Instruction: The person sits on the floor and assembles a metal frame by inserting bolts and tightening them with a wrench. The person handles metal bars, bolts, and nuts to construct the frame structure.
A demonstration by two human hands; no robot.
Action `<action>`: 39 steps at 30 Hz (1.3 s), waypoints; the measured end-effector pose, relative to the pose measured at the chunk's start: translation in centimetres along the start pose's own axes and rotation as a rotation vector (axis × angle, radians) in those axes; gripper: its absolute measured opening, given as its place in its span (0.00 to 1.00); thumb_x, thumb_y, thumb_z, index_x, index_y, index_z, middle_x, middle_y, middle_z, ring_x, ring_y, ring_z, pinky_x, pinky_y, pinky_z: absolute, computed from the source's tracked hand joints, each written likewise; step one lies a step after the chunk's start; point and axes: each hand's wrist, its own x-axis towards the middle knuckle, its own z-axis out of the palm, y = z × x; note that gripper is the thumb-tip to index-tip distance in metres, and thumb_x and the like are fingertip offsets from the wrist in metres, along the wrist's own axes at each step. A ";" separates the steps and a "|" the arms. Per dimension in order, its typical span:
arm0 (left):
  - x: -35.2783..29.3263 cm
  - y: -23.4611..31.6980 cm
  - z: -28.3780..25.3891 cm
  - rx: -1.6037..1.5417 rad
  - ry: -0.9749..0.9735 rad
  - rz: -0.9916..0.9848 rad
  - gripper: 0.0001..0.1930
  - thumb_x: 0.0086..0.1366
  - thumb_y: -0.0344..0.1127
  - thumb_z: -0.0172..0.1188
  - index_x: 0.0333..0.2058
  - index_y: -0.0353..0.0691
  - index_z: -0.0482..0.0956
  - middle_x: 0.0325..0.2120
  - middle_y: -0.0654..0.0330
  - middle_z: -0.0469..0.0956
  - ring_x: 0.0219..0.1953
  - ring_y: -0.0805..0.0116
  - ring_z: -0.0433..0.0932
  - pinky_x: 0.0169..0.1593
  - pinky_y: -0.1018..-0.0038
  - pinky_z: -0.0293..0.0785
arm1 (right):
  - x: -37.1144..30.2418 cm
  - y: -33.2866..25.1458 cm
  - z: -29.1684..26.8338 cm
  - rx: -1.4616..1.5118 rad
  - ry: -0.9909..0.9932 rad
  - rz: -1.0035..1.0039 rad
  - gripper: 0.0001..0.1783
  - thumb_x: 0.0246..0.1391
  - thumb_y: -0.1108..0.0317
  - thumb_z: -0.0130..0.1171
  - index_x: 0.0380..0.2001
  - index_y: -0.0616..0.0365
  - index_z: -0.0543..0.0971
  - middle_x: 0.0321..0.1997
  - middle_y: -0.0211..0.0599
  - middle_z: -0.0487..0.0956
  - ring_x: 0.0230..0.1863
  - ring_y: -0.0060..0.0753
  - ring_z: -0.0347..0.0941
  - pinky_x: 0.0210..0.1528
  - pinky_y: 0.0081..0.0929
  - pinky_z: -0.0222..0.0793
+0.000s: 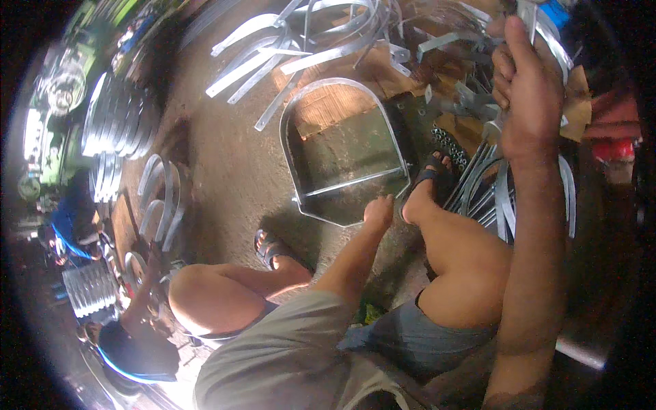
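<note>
Between my feet, a U-shaped frame of flat metal bar (287, 147) lies near the floor, with a thin crossbar (352, 180) across its lower part and an angled lower edge. My left hand (379, 210) is closed on the frame's lower right edge, beside my sandalled right foot. Raised at the upper right, my right hand (529, 102) is wrapped round a shiny metal tool (531, 19), the thumb lying along it. The tool's far end is cut off by the picture's edge, so its kind cannot be made out.
Bent metal strips (328, 58) lie piled ahead on cardboard. Nuts (451, 147) and metal rods (471, 178) lie beside my right foot. At left stand stacked curved bars (119, 123) and arched strips (160, 195). Another person in a dark cap (137, 352) is at lower left.
</note>
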 end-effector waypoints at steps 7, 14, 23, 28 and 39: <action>-2.6 1.2 -5.9 -0.016 0.012 0.105 0.10 0.63 0.36 0.55 0.40 0.40 0.79 0.37 0.45 0.82 0.43 0.43 0.81 0.46 0.51 0.77 | 0.8 0.5 -1.9 0.001 0.075 -0.064 0.18 0.65 0.48 0.56 0.41 0.53 0.80 0.21 0.15 0.64 0.18 0.09 0.52 0.20 0.16 0.44; -6.4 -3.4 -16.3 -0.037 0.150 0.319 0.11 0.64 0.39 0.55 0.40 0.41 0.79 0.35 0.47 0.82 0.40 0.41 0.80 0.41 0.51 0.75 | 2.5 1.9 -1.5 0.085 0.142 -0.174 0.20 0.65 0.49 0.57 0.43 0.55 0.80 0.27 0.21 0.72 0.27 0.14 0.63 0.28 0.18 0.58; -12.3 -3.3 -37.6 -0.414 0.278 0.100 0.19 0.59 0.49 0.69 0.35 0.38 0.79 0.27 0.66 0.75 0.29 0.76 0.71 0.26 0.73 0.69 | 3.6 2.9 -0.6 -0.400 0.266 -0.310 0.28 0.66 0.45 0.48 0.47 0.61 0.79 0.38 0.50 0.82 0.39 0.52 0.79 0.42 0.45 0.73; -18.5 1.2 -47.3 -0.287 0.289 0.278 0.21 0.53 0.48 0.74 0.34 0.36 0.81 0.26 0.60 0.80 0.31 0.71 0.77 0.42 0.70 0.71 | 2.1 1.0 0.6 -0.348 0.284 -0.230 0.29 0.65 0.45 0.45 0.48 0.62 0.79 0.47 0.60 0.80 0.51 0.65 0.75 0.57 0.53 0.68; -18.9 3.4 -50.4 -0.216 0.457 0.073 0.10 0.53 0.37 0.71 0.21 0.38 0.82 0.14 0.67 0.71 0.18 0.76 0.66 0.24 0.74 0.62 | 2.8 1.1 1.4 -0.372 0.373 -0.354 0.21 0.67 0.54 0.47 0.40 0.62 0.79 0.37 0.59 0.79 0.42 0.65 0.75 0.45 0.54 0.70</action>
